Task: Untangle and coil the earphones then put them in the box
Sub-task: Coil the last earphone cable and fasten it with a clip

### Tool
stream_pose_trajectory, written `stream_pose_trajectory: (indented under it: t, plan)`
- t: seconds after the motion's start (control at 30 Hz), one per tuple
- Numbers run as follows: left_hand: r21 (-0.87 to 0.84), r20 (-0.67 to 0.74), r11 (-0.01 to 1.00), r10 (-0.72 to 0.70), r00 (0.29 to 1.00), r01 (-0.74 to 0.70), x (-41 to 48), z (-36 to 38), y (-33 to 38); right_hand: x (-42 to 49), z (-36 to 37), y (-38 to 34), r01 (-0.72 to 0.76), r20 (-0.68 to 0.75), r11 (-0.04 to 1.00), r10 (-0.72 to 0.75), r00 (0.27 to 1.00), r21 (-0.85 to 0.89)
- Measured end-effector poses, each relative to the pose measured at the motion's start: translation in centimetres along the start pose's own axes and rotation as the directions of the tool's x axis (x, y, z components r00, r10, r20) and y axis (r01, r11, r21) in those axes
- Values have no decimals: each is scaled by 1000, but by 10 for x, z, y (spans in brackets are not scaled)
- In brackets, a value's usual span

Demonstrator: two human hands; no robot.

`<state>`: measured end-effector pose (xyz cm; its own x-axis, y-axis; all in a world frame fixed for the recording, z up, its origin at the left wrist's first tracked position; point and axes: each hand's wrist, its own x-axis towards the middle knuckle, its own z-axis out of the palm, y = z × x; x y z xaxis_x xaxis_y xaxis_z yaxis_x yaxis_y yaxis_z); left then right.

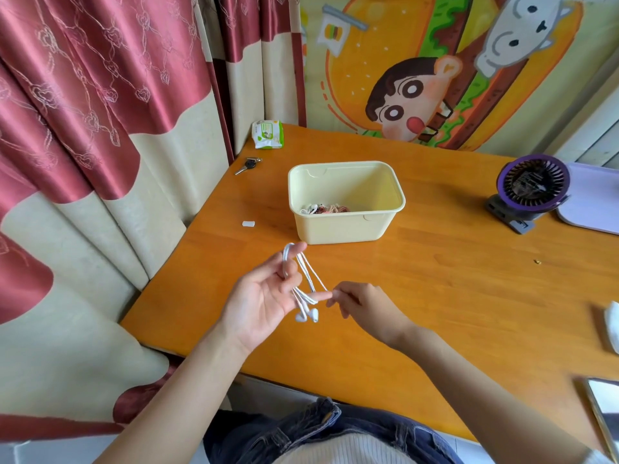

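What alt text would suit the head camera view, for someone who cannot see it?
A person's left hand holds white wired earphones looped round its fingers while the right hand pinches the cable's free end, above an orange wooden table. Just beyond stands an open pale yellow rectangular plastic box with other cables inside.

The table holds keys, a wipes packet — and a purple fan beside a tray.
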<state>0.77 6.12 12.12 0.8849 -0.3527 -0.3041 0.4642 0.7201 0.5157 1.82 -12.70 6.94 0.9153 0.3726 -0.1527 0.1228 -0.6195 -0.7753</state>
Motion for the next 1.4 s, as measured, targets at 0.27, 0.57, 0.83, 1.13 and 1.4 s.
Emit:
stream_pose_trajectory:
  t: [0.27, 0.57, 0.83, 1.13, 1.4]
  plan:
    - [324, -40, 935, 162, 986, -140, 12, -13, 7, -14, 16, -6, 89, 167, 994, -78, 983, -58]
    - [999, 24, 44, 139, 990, -30, 11, -38, -8, -16, 11, -16, 182, 211, 971, -147, 966, -155]
    - [916, -21, 391, -170, 985, 87, 1, -36, -22, 1, -1, -3, 76, -38, 993, -80, 996, -90]
    - [439, -61, 889, -119, 991, 134, 2, -31, -23, -5, 23, -2, 184, -98, 982, -187, 977, -47]
    - [494, -108, 850, -147, 983, 182, 1, -36, -23, -5, 26, -13, 154, -37, 983, -151, 988, 98]
